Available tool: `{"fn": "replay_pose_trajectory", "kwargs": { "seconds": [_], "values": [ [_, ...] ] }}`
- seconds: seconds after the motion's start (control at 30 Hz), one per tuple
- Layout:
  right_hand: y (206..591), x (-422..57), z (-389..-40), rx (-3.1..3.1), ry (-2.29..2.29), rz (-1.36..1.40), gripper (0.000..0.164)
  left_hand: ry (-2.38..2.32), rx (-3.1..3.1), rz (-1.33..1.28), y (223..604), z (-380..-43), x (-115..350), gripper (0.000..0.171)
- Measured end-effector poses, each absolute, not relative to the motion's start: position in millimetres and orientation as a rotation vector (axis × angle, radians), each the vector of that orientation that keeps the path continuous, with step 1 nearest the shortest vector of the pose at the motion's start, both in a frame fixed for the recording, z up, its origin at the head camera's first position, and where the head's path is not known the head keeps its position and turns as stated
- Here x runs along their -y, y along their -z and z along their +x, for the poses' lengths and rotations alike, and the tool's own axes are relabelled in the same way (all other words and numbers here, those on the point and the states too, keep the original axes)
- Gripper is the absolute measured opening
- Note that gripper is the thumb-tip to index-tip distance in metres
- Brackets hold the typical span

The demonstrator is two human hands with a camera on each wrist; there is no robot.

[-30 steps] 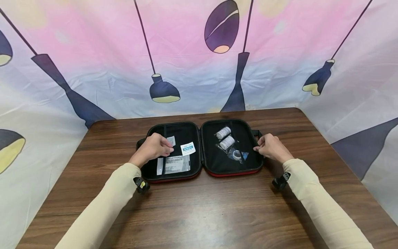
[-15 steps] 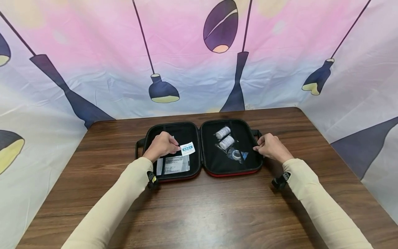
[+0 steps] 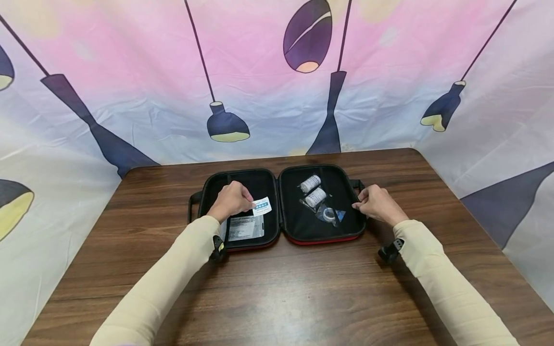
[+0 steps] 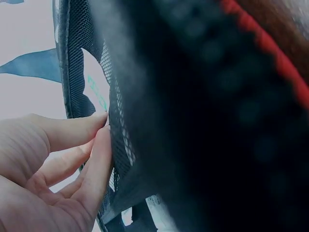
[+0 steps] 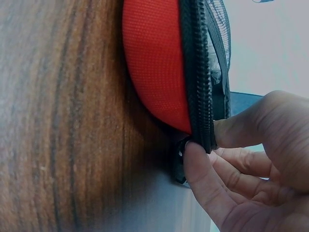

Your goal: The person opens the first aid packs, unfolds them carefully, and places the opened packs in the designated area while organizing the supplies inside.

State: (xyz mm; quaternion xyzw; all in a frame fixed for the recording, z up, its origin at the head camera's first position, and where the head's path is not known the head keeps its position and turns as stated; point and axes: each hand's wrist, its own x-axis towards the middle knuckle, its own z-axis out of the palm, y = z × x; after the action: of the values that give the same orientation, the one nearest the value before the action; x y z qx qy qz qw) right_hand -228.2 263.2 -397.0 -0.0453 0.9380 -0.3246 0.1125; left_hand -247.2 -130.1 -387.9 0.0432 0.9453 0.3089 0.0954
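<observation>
An unfolded black case with red outer sides (image 3: 303, 228) lies on the table, hinged in the middle. In its left half, my left hand (image 3: 233, 199) pinches the near corner of a small white packet with blue print (image 3: 261, 206). The left wrist view shows thumb and forefinger at the edge of this packet (image 4: 94, 84), close against black mesh. A clear bag with a printed sheet (image 3: 246, 228) lies below that hand. My right hand (image 3: 377, 204) pinches the case's zippered rim (image 5: 198, 96) at the right side, thumb inside and forefinger outside.
The right half holds two white wrapped rolls (image 3: 316, 197) and a clear bag with a white ring-shaped roll (image 3: 329, 215). Black handles stick out at both sides, including the left handle (image 3: 194, 204). Wooden table (image 3: 294, 298) extends in front; a printed cloth (image 3: 268, 96) hangs behind.
My left hand has moved right, from beside a smaller white packet to the blue-printed packet. That smaller packet is now hidden behind the hand. My right hand has stayed at the rim.
</observation>
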Motion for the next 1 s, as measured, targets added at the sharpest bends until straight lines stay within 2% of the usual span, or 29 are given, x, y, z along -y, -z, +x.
{"fn": "replay_pose_trajectory", "kwargs": {
  "seconds": [0.47,1.0],
  "values": [
    [395.6,-260.1,-228.5,-2.775,0.922,-0.126,0.029,-1.134,-2.620,0.078,376.5,-245.0,147.5,0.008],
    [394.8,-262.2,-227.4,-2.780,0.911,-0.116,0.030,-1.268,-2.645,-0.074,359.3,-232.2,204.0,0.022]
  ]
}}
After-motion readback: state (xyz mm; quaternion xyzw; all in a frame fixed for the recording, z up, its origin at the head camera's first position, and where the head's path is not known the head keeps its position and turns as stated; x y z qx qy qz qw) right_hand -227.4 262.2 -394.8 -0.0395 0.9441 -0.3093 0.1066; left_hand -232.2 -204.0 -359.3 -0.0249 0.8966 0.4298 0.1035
